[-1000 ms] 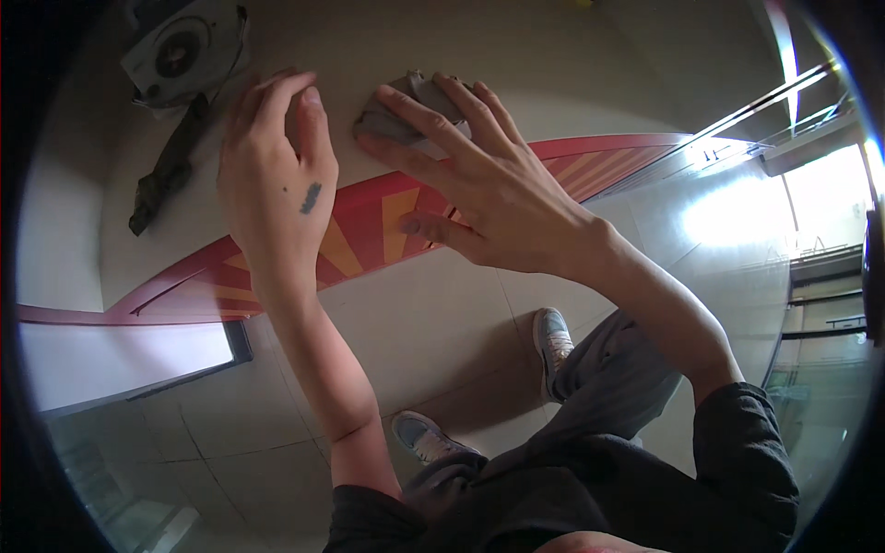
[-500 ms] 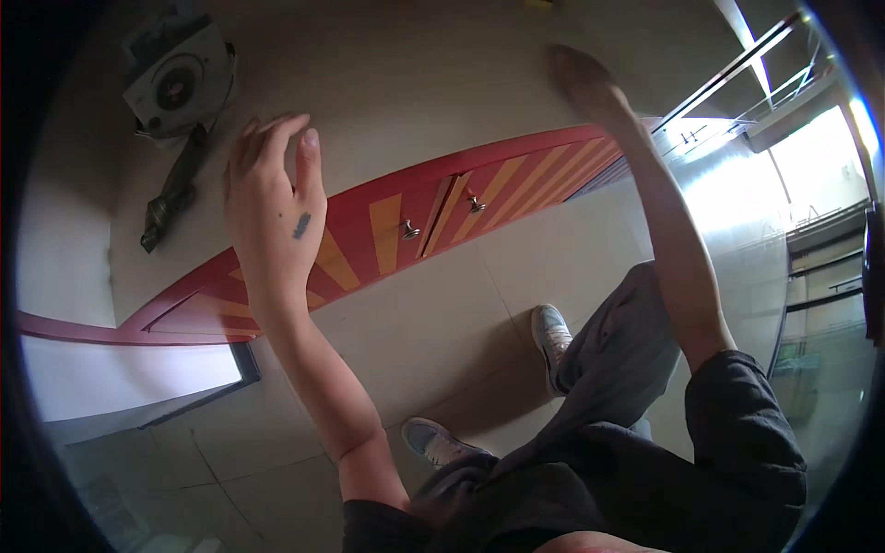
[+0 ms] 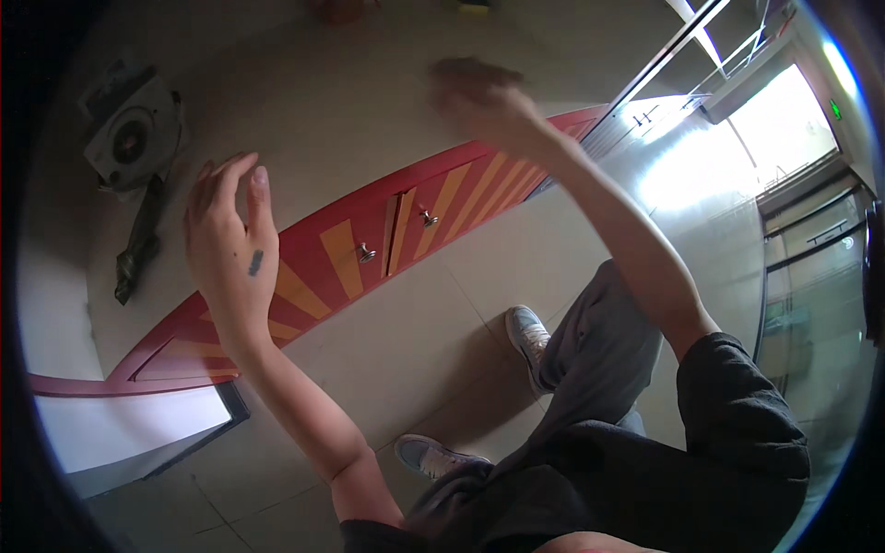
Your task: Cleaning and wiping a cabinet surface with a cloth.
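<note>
Several fingers of your left hand [image 3: 230, 244] curve loosely, the thumb standing apart from them; those of your right hand [image 3: 484, 103] are blurred, and their grip cannot be told. Beneath both your hands lies the beige countertop [image 3: 341, 129]. Left of your left hand, it bears a dark, slender bundle [image 3: 140, 244] and a white device [image 3: 109, 152]. Along its near edge runs a red-and-orange cabinet front [image 3: 343, 263] with metal knobs [image 3: 367, 252].

Ctr. top [image 3: 318, 129] – smooth, matt; cab. knobs [image 3: 367, 252] – metal
</note>
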Tool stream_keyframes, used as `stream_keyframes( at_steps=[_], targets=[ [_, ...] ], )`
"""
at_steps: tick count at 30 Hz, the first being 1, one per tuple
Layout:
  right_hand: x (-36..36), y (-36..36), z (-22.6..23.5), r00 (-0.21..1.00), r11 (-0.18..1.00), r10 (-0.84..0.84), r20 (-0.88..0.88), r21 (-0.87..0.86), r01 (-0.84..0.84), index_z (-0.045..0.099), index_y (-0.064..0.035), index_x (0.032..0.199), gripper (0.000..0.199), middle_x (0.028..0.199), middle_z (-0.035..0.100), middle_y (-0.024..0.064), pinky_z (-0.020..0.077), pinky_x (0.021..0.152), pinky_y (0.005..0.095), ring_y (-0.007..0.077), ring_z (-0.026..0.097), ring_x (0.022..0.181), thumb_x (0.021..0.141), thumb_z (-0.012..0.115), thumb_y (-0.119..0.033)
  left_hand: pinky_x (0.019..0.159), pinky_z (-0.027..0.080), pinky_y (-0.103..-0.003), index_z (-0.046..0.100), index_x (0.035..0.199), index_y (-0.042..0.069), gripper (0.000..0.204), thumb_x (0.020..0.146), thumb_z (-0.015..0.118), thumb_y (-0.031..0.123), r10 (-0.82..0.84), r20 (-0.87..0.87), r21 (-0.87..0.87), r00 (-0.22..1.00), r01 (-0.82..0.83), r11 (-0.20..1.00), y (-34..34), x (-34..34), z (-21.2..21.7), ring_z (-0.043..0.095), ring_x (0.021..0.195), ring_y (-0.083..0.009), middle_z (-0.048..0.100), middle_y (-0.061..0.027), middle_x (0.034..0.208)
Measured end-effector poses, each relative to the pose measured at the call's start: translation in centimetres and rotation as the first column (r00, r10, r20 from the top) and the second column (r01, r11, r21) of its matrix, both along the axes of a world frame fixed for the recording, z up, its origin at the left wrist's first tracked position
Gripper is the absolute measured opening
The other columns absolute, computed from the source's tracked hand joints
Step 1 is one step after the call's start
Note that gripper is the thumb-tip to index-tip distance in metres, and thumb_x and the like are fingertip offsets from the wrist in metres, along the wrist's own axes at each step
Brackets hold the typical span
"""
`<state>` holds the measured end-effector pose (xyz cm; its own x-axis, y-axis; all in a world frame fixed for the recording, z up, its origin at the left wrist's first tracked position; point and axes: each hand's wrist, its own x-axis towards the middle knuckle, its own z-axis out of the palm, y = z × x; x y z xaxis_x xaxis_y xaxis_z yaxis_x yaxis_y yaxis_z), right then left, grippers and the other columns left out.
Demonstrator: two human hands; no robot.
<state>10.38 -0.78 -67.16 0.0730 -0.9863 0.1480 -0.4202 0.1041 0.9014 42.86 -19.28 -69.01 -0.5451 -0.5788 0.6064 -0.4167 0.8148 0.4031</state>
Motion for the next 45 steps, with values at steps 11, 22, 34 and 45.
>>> stream_keyframes(
  at_steps=[11,22,34,45],
  targets=[
    [8.7,-0.9,1.1,0.731,0.930,0.364,0.577,-0.273,-0.248,0.056,-0.0152,0.149,0.045,0.160,0.052,0.0077,0.0348,0.130,0.0486,0.0279,0.045,0.151,0.113,0.045,-0.041,0.097,0.057,-0.040,0.072,0.125,0.012,0.036,0.112,0.053,0.040,-0.082,-0.015,0.031,0.997,0.083,0.996,0.4,-0.4,1.3,0.069,0.112,-0.0286,0.073,-0.0090,0.125],
    [-12.7,7.5,-0.4,0.940,0.932,-0.284,0.189,-0.176,0.317,0.052,-0.0172,0.149,0.042,0.156,0.053,0.0051,0.0444,0.121,0.0393,0.0290,0.052,0.141,0.107,0.053,-0.013,0.097,0.058,-0.040,0.072,0.125,0.013,0.040,0.112,0.051,0.044,-0.060,-0.038,0.164,0.997,0.066,0.984,0.3,-0.4,1.1,0.070,0.111,-0.0286,0.074,-0.0082,0.122],
    [11.7,0.0,1.3,0.481,0.905,0.391,0.785,-0.424,-0.044,0.065,-0.0150,0.139,0.037,0.149,0.061,0.0065,0.0412,0.125,0.0481,0.0315,0.054,0.139,0.106,0.059,-0.031,0.098,0.058,-0.042,0.072,0.126,0.013,0.042,0.112,0.050,0.046,-0.039,-0.015,0.077,0.999,0.040,0.996,0.1,-1.1,0.7,0.070,0.110,-0.0291,0.075,-0.0086,0.120],
    [9.5,0.8,1.0,0.566,0.918,0.396,0.723,-0.312,-0.244,0.058,-0.0162,0.150,0.039,0.160,0.053,0.0045,0.0284,0.133,0.0480,0.0263,0.041,0.154,0.115,0.043,-0.027,0.100,0.056,-0.041,0.071,0.128,0.013,0.044,0.112,0.049,0.048,-0.053,0.023,0.068,0.998,0.052,0.996,0.0,-0.8,0.8,0.070,0.110,-0.0279,0.075,-0.0086,0.121]
  ],
)
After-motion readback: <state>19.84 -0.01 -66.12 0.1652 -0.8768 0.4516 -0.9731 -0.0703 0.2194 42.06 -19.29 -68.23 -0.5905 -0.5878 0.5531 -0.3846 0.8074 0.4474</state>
